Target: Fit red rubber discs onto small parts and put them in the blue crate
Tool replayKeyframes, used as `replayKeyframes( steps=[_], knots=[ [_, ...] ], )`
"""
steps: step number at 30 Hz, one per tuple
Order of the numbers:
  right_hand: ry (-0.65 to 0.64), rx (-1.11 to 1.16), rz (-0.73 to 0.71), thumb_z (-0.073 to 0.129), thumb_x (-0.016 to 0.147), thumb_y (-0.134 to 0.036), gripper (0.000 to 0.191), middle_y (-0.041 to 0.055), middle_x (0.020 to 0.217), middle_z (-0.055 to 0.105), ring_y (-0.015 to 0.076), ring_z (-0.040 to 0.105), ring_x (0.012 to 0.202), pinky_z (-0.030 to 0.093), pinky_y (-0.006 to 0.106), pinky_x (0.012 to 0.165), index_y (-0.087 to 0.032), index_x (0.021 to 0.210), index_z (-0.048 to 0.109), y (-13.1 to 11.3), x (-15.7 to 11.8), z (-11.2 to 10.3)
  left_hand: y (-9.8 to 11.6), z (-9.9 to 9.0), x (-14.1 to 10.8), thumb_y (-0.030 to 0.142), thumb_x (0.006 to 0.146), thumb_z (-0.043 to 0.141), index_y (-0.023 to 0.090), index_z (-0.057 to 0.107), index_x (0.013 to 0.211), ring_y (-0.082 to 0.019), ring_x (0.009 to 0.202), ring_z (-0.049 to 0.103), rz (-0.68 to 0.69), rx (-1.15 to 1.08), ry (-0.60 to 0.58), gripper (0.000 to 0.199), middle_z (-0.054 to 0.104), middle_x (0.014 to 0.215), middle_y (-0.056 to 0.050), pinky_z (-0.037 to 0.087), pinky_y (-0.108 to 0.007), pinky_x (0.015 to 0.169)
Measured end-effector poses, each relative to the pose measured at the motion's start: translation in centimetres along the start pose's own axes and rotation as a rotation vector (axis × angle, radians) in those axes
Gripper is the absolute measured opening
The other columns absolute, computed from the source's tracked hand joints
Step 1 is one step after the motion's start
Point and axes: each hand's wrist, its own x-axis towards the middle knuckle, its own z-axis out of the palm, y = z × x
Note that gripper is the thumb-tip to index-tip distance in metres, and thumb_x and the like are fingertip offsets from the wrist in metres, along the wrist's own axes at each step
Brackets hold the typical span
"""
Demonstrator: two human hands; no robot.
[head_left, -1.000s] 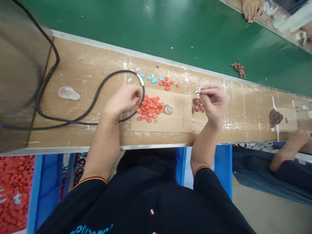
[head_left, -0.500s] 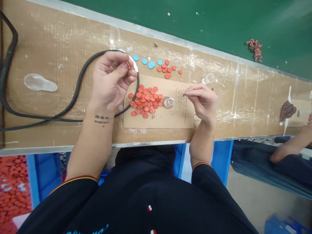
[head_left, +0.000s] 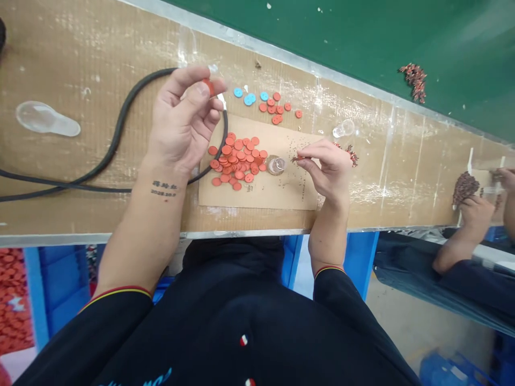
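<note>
My left hand (head_left: 185, 120) is raised over the black cable, with a small orange-red disc (head_left: 208, 86) pinched between thumb and forefinger. My right hand (head_left: 325, 171) is over a cardboard sheet (head_left: 300, 195) and pinches a tiny dark part (head_left: 298, 158). Just left of those fingertips stands a small glass jar (head_left: 277, 165). A pile of orange-red discs (head_left: 237, 158) lies on the sheet, among scattered dark specks. Several blue discs (head_left: 249, 98) lie on the bench above it. A heap of reddish-brown parts (head_left: 352, 155) is partly hidden behind my right hand.
The wooden bench (head_left: 100, 37) borders a green conveyor belt (head_left: 322, 32) carrying a small reddish-brown heap (head_left: 413, 81). A clear plastic piece (head_left: 344, 128) and a clear spoon-shaped piece (head_left: 47, 119) lie on the bench. A co-worker's hand (head_left: 477, 214) works at the right.
My left hand has lifted its disc up and away from the white-tipped cable section. My right hand has shifted left over the sheet, its fingers now pinching a dark part. The view has panned.
</note>
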Motion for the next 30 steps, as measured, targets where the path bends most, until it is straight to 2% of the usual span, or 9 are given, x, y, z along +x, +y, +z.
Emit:
replayKeyframes(
  steps=[4,7,10,13,17,21,23,26,30],
  knots=[
    [0.004,-0.051,-0.026,0.075,0.097,-0.039,0.008,-0.0051,0.089,0.079,0.015,0.076,0.084,0.064,0.035,0.078,-0.035,0.101,0.08,0.4,0.0,-0.1,0.0,0.8,-0.1,0.035,0.094,0.084,0.026,0.071,0.111,-0.008,0.08,0.073,-0.049,0.028,0.054,0.023,0.082,0.1,0.004,0.055,-0.016,0.07],
    [-0.008,-0.076,-0.031,0.075,0.097,-0.042,0.01,-0.0051,0.086,0.079,0.0152,0.076,0.081,0.063,0.036,0.077,-0.033,0.097,0.079,0.5,0.1,0.0,0.2,1.2,-0.2,0.042,0.099,0.077,0.026,0.069,0.106,-0.008,0.076,0.071,-0.075,0.081,0.062,0.019,0.082,0.099,0.004,0.054,-0.019,0.068],
    [0.002,-0.06,-0.036,0.075,0.097,-0.043,0.011,-0.0053,0.084,0.079,0.0147,0.076,0.08,0.062,0.035,0.077,-0.033,0.096,0.078,0.5,0.1,0.2,0.1,0.9,-0.2,0.045,0.104,0.069,0.025,0.067,0.11,-0.009,0.078,0.072,-0.081,0.169,0.066,0.021,0.081,0.104,0.002,0.053,-0.022,0.069],
    [0.084,-0.026,-0.047,0.075,0.097,-0.04,0.008,-0.0051,0.085,0.078,0.0151,0.075,0.082,0.062,0.036,0.078,-0.033,0.097,0.077,0.9,0.2,0.5,-0.3,-0.2,0.2,0.047,0.104,0.069,0.027,0.063,0.117,-0.01,0.084,0.073,-0.056,0.224,0.094,0.025,0.079,0.112,0.002,0.051,-0.024,0.072],
    [0.195,-0.046,-0.009,0.072,0.098,-0.044,0.012,-0.004,0.087,0.077,0.0162,0.074,0.083,0.062,0.037,0.074,-0.032,0.1,0.075,1.7,0.2,0.6,-1.0,-1.3,0.7,0.043,0.096,0.08,0.028,0.059,0.122,-0.01,0.097,0.071,-0.003,0.228,0.071,0.037,0.077,0.118,0.002,0.05,-0.025,0.082],
    [0.228,0.018,-0.009,0.073,0.097,-0.046,0.015,-0.0038,0.088,0.077,0.0151,0.074,0.084,0.06,0.034,0.073,-0.032,0.102,0.076,2.6,0.2,0.6,-1.1,-1.5,1.0,0.048,0.091,0.085,0.024,0.06,0.125,-0.014,0.117,0.067,-0.013,0.293,0.075,0.048,0.075,0.124,0.0,0.051,-0.031,0.094],
    [0.266,0.056,-0.016,0.074,0.096,-0.047,0.016,-0.0037,0.088,0.078,0.0144,0.073,0.082,0.058,0.033,0.071,-0.032,0.102,0.076,3.1,0.3,0.8,-1.1,-1.4,1.1,0.05,0.09,0.085,0.026,0.063,0.12,-0.016,0.121,0.067,0.005,0.343,0.097,0.045,0.075,0.126,-0.001,0.054,-0.033,0.097],
    [0.324,0.096,0.008,0.075,0.095,-0.052,0.022,-0.0022,0.089,0.079,0.0144,0.074,0.082,0.057,0.032,0.07,-0.03,0.101,0.077,3.5,0.5,1.2,-1.0,-0.9,1.5,0.042,0.086,0.087,0.028,0.067,0.106,-0.017,0.11,0.074,0.07,0.307,0.124,0.031,0.078,0.122,-0.001,0.06,-0.029,0.091],
    [0.343,0.11,0.103,0.073,0.092,-0.062,0.036,0.0004,0.087,0.079,0.015,0.073,0.079,0.056,0.031,0.068,-0.026,0.095,0.078,3.5,0.7,1.4,-0.2,0.8,1.4,0.02,0.073,0.094,0.023,0.072,0.091,-0.011,0.081,0.074,0.091,0.056,0.206,0.028,0.081,0.099,-0.002,0.061,-0.019,0.074]
  ],
)
